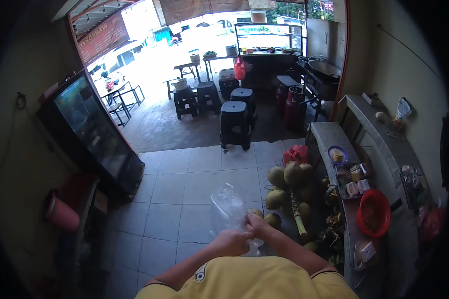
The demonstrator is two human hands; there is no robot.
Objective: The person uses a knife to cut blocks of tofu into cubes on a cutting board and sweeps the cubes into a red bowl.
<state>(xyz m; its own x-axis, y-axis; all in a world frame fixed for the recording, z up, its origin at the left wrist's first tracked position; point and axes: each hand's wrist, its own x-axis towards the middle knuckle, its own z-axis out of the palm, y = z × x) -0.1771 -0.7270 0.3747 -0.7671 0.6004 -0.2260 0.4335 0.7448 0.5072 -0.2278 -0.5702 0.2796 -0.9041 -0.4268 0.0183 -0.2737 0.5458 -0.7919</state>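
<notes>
A clear plastic bag (227, 203) hangs out in front of me, above the tiled floor. My left hand (232, 241) is closed on its gathered neck, with a crumpled end of the plastic showing below. My right hand (257, 224) pinches the same neck, touching the left hand. What the bag holds, if anything, I cannot tell. Just beyond my right hand, green coconuts (275, 199) lie in a heap on the floor, some joined to a thick stalk (298, 218). A red plastic bag (296, 154) lies behind them.
Along the right stand metal-topped benches (323, 130) with a red basin (374, 213), a tray of packets (353, 181) and a cutting board (364, 254). Plastic stools (235, 123) and gas cylinders (295, 108) stand ahead. A glass-door refrigerator (93, 127) leans into view at left.
</notes>
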